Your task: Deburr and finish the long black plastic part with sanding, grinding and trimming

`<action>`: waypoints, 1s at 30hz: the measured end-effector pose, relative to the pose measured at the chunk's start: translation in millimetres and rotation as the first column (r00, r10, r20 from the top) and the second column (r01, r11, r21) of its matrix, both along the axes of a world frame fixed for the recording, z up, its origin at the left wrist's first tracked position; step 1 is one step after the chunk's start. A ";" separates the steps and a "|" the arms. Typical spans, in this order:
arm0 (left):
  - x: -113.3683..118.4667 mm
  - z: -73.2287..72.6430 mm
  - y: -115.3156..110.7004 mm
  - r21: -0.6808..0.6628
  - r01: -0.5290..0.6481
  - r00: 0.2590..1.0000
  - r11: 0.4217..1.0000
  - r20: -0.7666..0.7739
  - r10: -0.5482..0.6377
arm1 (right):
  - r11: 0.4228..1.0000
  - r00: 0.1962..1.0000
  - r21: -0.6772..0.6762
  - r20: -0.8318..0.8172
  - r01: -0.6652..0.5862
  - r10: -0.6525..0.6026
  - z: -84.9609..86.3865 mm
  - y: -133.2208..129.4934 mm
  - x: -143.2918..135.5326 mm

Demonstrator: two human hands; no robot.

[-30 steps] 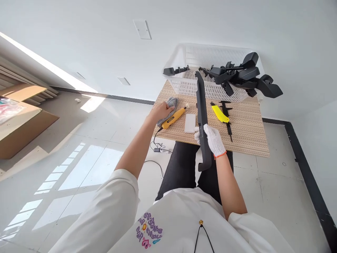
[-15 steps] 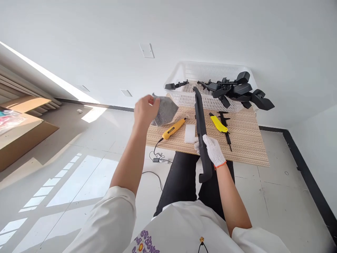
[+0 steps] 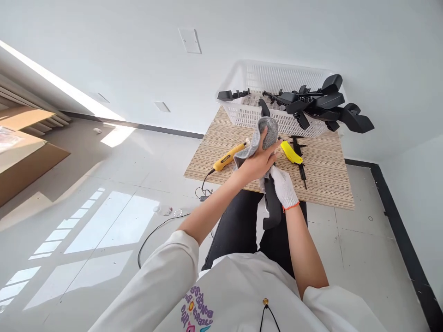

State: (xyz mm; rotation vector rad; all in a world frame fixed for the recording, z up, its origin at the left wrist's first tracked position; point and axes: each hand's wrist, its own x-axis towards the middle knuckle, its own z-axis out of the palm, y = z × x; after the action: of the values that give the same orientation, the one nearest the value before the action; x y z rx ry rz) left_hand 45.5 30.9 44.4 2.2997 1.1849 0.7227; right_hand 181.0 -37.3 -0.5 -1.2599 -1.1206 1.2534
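A long black plastic part (image 3: pixel 272 205) with hooked ends is held upright in front of me, over the table's front edge. My right hand (image 3: pixel 283 185), in a white knitted glove, is wrapped around its lower half. My bare left hand (image 3: pixel 258 162) presses a grey cloth (image 3: pixel 269 127) around the upper half, fingers closed over the fabric. The cloth hides much of that half; the top end sticks out above it. To the left lies a yellow corded tool (image 3: pixel 228 157); to the right, a yellow utility knife (image 3: pixel 291 153) sits beside a black caliper (image 3: pixel 300 161).
At the back of the wooden table (image 3: pixel 325 177) stands a white plastic basket (image 3: pixel 245 115). Several black plastic parts (image 3: pixel 325 103) fill its right side, some overhanging the rim. A cord (image 3: pixel 155 230) runs over the floor at left, near a cardboard box (image 3: pixel 31 159).
My left hand has brought the grey cloth rightward from above the table's left side onto the black part. My right hand keeps its hold on the part. The view has shifted slightly.
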 end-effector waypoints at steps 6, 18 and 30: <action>12.3 -28.0 26.7 -0.038 -0.177 0.942 0.983 0.284 0.181 | 0.988 0.995 -0.119 -0.045 -0.094 0.089 9.1 -3.6 -6.6; 10.4 3.4 87.5 0.130 -0.314 0.921 0.940 0.283 0.268 | 0.988 0.981 -0.060 0.125 -0.141 0.148 15.1 -5.8 -8.6; 23.7 52.5 133.6 0.157 -0.408 0.896 0.899 0.259 0.361 | 0.988 0.991 -0.118 0.086 -0.095 0.106 2.6 -4.4 -9.4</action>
State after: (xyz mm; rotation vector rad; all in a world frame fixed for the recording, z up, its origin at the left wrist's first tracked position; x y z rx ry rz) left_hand 69.2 164.5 96.9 2.0828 1.5390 1.2720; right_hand 171.7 -41.7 2.1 -1.3724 -1.2053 1.3626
